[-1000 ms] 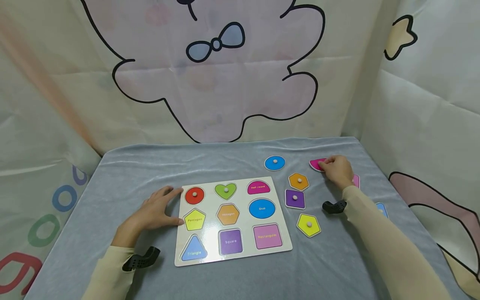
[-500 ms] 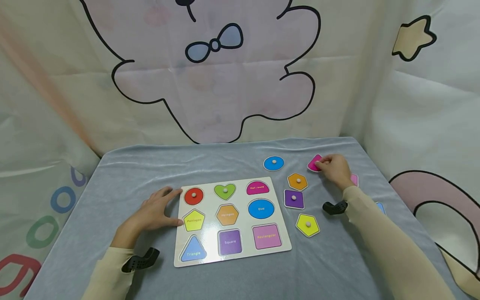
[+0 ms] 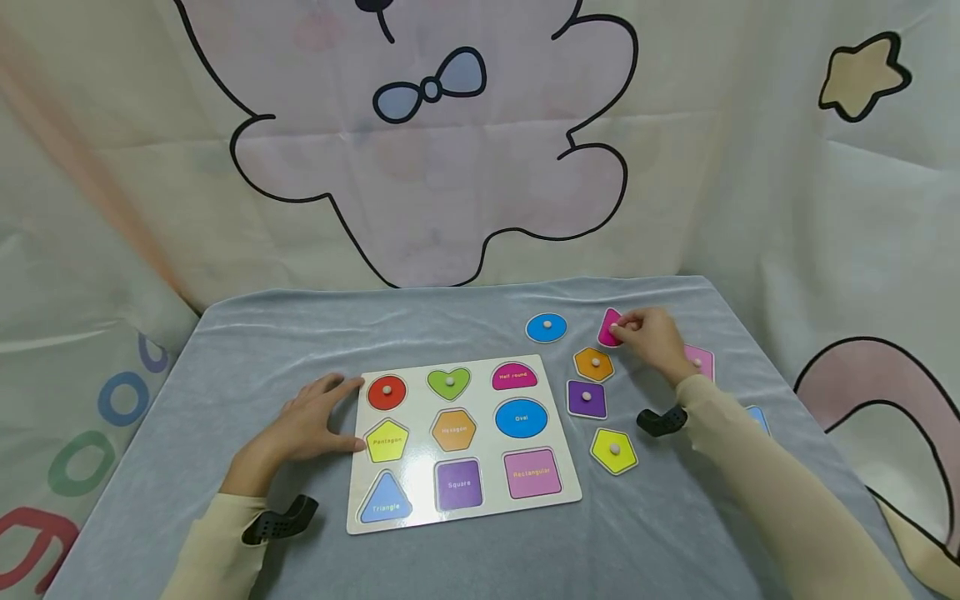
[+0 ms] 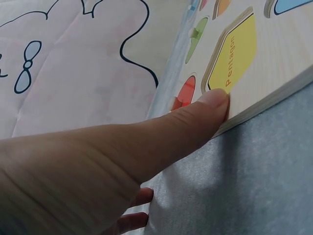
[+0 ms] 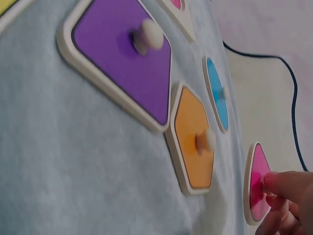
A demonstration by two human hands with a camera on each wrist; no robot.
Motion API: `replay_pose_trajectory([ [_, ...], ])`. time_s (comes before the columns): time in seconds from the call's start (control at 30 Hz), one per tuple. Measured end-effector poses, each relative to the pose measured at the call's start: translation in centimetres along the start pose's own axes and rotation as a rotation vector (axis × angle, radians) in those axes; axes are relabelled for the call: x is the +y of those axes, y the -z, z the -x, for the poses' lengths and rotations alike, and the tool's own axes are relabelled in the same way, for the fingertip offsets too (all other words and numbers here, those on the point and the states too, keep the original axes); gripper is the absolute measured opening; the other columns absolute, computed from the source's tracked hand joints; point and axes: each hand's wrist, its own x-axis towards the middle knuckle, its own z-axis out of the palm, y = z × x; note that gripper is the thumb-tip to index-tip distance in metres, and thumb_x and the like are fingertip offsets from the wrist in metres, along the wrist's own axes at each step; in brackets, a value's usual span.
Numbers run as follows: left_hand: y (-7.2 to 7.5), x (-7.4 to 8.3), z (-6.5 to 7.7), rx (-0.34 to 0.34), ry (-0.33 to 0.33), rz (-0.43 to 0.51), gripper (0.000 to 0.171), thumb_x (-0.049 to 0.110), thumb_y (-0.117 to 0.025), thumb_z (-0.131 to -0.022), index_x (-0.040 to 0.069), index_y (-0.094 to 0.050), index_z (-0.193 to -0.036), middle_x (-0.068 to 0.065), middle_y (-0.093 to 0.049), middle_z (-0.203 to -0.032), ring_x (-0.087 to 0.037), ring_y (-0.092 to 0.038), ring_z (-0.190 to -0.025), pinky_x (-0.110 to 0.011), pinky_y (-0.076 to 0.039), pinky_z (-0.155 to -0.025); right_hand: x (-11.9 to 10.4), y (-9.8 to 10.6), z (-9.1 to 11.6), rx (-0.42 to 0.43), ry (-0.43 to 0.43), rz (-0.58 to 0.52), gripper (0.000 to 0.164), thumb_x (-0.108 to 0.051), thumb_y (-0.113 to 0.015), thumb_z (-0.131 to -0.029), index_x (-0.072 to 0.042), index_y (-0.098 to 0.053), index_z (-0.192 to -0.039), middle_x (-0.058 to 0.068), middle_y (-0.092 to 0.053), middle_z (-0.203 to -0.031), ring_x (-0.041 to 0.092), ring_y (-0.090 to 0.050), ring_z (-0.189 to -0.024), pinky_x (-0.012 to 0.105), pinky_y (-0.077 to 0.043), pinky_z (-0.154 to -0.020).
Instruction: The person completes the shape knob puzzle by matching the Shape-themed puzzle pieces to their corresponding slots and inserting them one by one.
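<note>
Magenta half-round piece (image 3: pixel 607 327): near the blue oval piece (image 3: pixel 546 327) and orange hexagon piece (image 3: pixel 593 364), right of the board (image 3: pixel 420 467).
Right hand (image 3: pixel 656 340): you pinch the piece by its knob.
Left hand (image 3: pixel 303 423): fingers spread, your thumb touching the board's edge.
On board: red circle piece (image 3: pixel 387 392), green heart piece (image 3: pixel 448 383) seated.

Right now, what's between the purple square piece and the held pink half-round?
The orange hexagon piece lies between the purple square piece and pink half-round; head and right wrist views both show it.
</note>
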Motion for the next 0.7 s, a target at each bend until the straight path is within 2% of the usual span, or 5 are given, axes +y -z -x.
replay_pose_trajectory([
  [0.13,-0.1,-0.1,-0.1,0.004,-0.004,-0.005,0.100,0.050,-0.088,-0.070,0.015,-0.045,-0.152,-0.027,-0.040,-0.153,-0.052,-0.036,-0.139,-0.079,-0.031,-0.103,-0.9,-0.4,0.3,-0.011,0.032,0.002,0.025,-0.019,-0.072,-0.094,0.005,-0.073,-0.098,0.009,-0.061,-0.076,0.018,-0.052,-0.067,0.023,-0.042,-0.056],
  [0.4,0.2,-0.1,-0.1,-0.003,-0.008,0.000,0.100,0.051,-0.088,-0.070,0.014,-0.044,-0.152,-0.028,-0.039,-0.153,-0.053,-0.036,-0.139,-0.080,-0.031,-0.103,-2.7,-0.9,0.9,-0.069,0.041,-0.010,0.024,-0.020,-0.071,-0.095,0.004,-0.072,-0.100,0.012,-0.061,-0.081,0.023,-0.053,-0.073,0.024,-0.044,-0.059],
  [0.7,0.8,0.0,-0.1,-0.019,0.000,0.006,0.099,0.050,-0.088,-0.070,0.014,-0.044,-0.152,-0.028,-0.039,-0.153,-0.054,-0.035,-0.139,-0.080,-0.030,-0.103,-4.0,-1.6,1.3,-0.108,0.079,-0.043,0.021,-0.017,-0.073,-0.093,0.003,-0.073,-0.097,0.011,-0.063,-0.078,0.018,-0.053,-0.068,0.023,-0.044,-0.053],
])
